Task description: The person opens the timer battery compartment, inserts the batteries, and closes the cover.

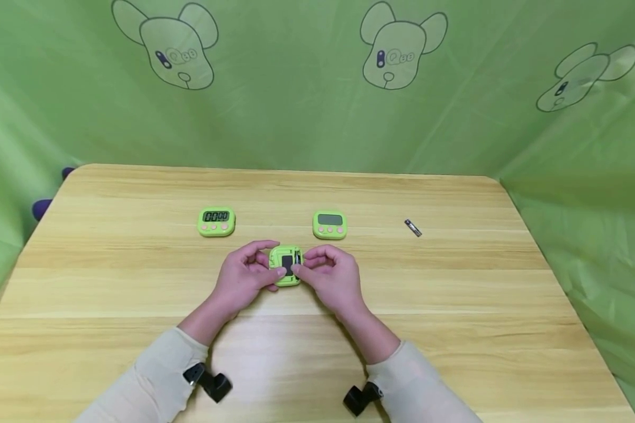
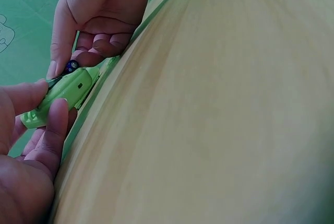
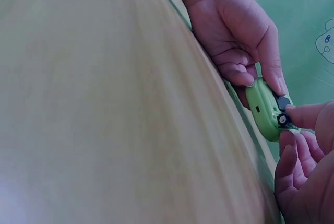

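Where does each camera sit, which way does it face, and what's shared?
Head: on the head, facing forward and down at the table and green curtain; both sleeves, left hand and right hand show.
Left wrist: on that wrist, facing the held timer; left hand at left edge, right hand at top.
Right wrist: on that wrist, facing the held timer; right hand at lower right, left hand at top.
Shared by both wrist views: held timer, both hands, table, green curtain.
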